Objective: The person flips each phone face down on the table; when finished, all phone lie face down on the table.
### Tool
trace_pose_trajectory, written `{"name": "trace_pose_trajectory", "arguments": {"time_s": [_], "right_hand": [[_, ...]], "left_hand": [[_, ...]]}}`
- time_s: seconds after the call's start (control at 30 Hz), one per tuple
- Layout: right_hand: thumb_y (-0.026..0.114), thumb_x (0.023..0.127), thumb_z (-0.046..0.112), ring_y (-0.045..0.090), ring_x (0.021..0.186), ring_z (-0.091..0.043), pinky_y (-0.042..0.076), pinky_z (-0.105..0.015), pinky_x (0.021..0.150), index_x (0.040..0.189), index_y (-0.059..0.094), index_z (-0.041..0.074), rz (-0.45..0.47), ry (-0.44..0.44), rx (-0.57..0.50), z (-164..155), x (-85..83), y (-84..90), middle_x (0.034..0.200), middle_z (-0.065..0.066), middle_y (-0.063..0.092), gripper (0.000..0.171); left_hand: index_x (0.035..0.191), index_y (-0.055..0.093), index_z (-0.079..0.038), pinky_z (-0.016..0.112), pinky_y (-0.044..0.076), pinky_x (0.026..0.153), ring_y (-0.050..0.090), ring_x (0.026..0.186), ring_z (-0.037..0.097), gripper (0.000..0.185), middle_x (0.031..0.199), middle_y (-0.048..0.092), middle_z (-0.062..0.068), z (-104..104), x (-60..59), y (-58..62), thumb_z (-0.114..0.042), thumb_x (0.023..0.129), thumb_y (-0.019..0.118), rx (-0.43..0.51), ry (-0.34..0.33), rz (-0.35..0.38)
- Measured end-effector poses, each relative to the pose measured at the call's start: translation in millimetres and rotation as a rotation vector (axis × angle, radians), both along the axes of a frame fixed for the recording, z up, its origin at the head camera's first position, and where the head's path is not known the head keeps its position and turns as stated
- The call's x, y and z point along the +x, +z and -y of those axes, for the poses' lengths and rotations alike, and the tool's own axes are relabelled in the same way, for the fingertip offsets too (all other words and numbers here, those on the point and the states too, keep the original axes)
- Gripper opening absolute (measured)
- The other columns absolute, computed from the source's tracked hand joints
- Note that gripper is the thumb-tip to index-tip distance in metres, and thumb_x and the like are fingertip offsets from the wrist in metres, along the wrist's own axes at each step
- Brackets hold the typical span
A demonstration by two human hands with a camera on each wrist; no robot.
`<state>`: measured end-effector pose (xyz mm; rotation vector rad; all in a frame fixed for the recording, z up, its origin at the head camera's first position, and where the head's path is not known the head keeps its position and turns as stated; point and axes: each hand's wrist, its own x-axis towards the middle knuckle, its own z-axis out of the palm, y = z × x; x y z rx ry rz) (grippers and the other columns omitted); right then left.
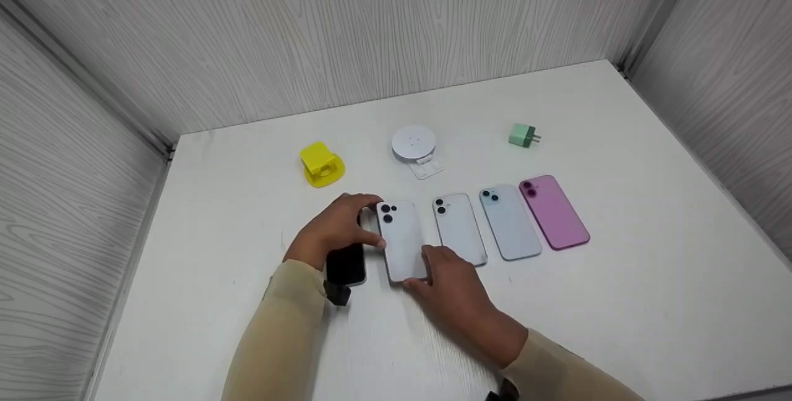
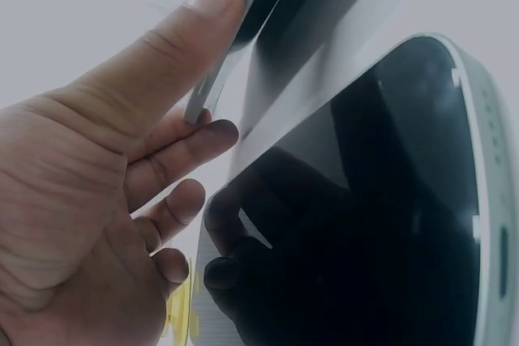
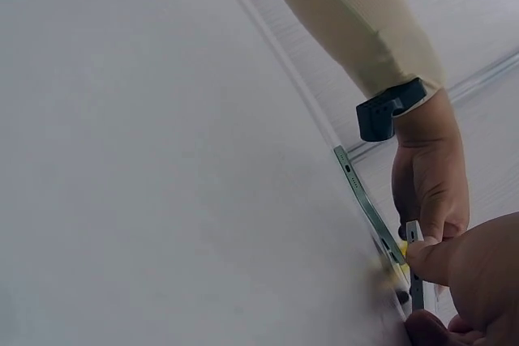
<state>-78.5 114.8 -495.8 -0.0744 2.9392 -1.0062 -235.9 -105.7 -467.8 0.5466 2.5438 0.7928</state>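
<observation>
A white smartphone (image 1: 405,243) with its camera side up is held between both hands in the head view. My left hand (image 1: 337,228) grips its upper left edge, and in the left wrist view the thumb (image 2: 174,38) lies along that edge, the phone raised off the table. At the lower right corner, my right hand (image 1: 456,286) pinches the same phone; its thumb (image 3: 434,261) shows against the phone's end in the right wrist view. Under the left wrist lies another phone (image 1: 346,265), black screen up, partly hidden by the hand.
Right of the hands lie a second white phone (image 1: 461,231), a pale blue phone (image 1: 510,224) and a pink phone (image 1: 555,212). Behind stand a yellow holder (image 1: 320,164), a round white pad on a hinged base (image 1: 413,143) and a green plug adapter (image 1: 521,135). Panels wall the table.
</observation>
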Motion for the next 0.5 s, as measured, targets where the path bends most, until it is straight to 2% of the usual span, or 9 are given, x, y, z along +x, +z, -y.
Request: {"name": "trace_pose_trajectory", "arguments": {"time_s": [0.2,0.3,0.5], "right_hand": [[0.083,0.098,0.04,0.072,0.119,-0.029,0.06,-0.046,0.102,0.149,0.059,-0.001,0.002,0.001,0.039,-1,1.1,1.0,0.136,-0.017,0.069,0.07],[0.082,0.099,0.041,0.072,0.123,-0.033,0.06,-0.047,0.103,0.15,0.058,-0.002,-0.012,0.009,0.061,-2,1.8,1.9,0.139,-0.018,0.068,0.071],[0.081,0.101,0.039,0.073,0.118,-0.032,0.062,-0.045,0.098,0.148,0.058,-0.002,-0.048,0.032,0.107,-4,3.2,1.4,0.136,-0.018,0.069,0.067]], "left_hand": [[0.158,0.058,-0.02,0.048,0.037,0.13,0.051,0.143,0.025,0.088,0.15,0.062,0.003,-7,-2.1,-1.7,-0.036,0.081,0.099,-0.036,-0.031,-0.014],[0.158,0.057,-0.018,0.047,0.035,0.131,0.049,0.146,0.025,0.089,0.151,0.063,0.003,-10,-4.2,-2.5,-0.037,0.082,0.099,-0.062,-0.066,-0.036],[0.159,0.055,-0.018,0.048,0.036,0.131,0.049,0.146,0.025,0.091,0.151,0.062,0.001,-17,-7.1,-1.3,-0.038,0.082,0.099,-0.11,-0.093,-0.042]]}}
